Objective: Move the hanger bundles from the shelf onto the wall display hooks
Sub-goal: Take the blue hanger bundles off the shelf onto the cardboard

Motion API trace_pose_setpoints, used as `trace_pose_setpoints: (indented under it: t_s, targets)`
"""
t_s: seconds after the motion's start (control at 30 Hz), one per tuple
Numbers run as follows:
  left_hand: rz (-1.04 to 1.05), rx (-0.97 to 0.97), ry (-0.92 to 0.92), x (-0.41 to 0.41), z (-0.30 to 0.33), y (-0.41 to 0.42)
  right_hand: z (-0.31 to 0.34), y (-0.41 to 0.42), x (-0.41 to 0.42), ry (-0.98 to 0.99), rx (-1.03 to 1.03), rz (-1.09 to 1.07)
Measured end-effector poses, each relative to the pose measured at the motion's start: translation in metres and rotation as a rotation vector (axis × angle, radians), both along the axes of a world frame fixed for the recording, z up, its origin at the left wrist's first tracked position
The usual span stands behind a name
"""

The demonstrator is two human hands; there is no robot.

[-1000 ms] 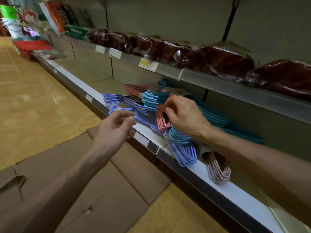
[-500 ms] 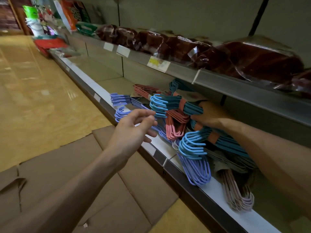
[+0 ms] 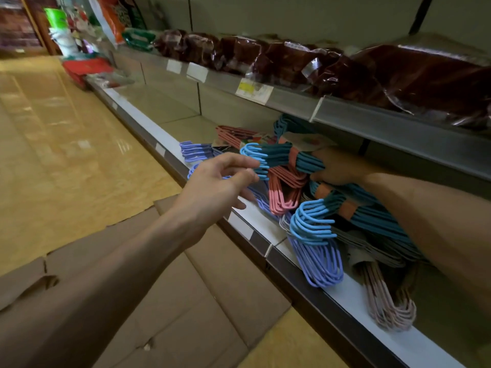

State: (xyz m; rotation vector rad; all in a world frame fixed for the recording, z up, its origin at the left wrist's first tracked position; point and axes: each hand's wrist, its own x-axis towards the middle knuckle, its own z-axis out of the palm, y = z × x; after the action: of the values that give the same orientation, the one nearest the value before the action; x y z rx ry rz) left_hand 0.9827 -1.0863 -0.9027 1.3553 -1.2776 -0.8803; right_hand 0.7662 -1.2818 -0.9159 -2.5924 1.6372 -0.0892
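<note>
Several hanger bundles lie piled on the low shelf (image 3: 260, 224). My right hand (image 3: 337, 168) grips a blue hanger bundle (image 3: 281, 158) tied with an orange band, lifted a little above the pile. My left hand (image 3: 220, 181) hovers just left of that bundle's hooks, fingers loosely spread, holding nothing. Below lie a pink bundle (image 3: 284, 195), another blue bundle (image 3: 313, 224), a purple bundle (image 3: 318, 261) and a pale pink bundle (image 3: 388, 304) that overhangs the shelf edge. More purple hooks (image 3: 194, 151) stick out at the left. No wall hooks are in view.
An upper shelf (image 3: 372, 120) with dark red wrapped packs (image 3: 425, 75) overhangs the pile closely. Flattened cardboard (image 3: 186, 301) covers the floor in front of the shelf. Tiled aisle floor (image 3: 53, 142) stretches to the left, with more goods at the far end.
My right hand went from the top of the pile to behind it and now grips the blue bundle, raising it. My left hand rose and moved right toward the bundle's hooks.
</note>
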Motion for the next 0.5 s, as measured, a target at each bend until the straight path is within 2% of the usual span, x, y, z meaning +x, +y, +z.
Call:
trace_pose_setpoints:
  t_s: [0.1, 0.2, 0.27, 0.3, 0.4, 0.5]
  targets:
    - [-0.005, -0.027, 0.021, 0.006, 0.002, -0.001, 0.001, 0.01, 0.007, 0.057, -0.086, 0.021]
    - [0.002, -0.059, 0.005, 0.015, -0.002, 0.004, -0.009, 0.023, 0.002, 0.315, -0.151, 0.128]
    - [0.021, -0.079, -0.033, 0.025, -0.004, 0.009, -0.01, 0.031, 0.004, 0.253, -0.198, 0.207]
    - [0.033, -0.087, -0.047, 0.03, -0.004, 0.011, -0.012, 0.033, 0.003, 0.287, -0.193, 0.258]
    - [0.097, -0.12, -0.023, 0.05, 0.0, 0.018, 0.005, 0.042, 0.022, 0.111, -0.16, 0.311]
    - [0.141, -0.132, -0.004, 0.065, 0.01, 0.024, 0.015, 0.061, 0.039, 0.091, -0.184, 0.32]
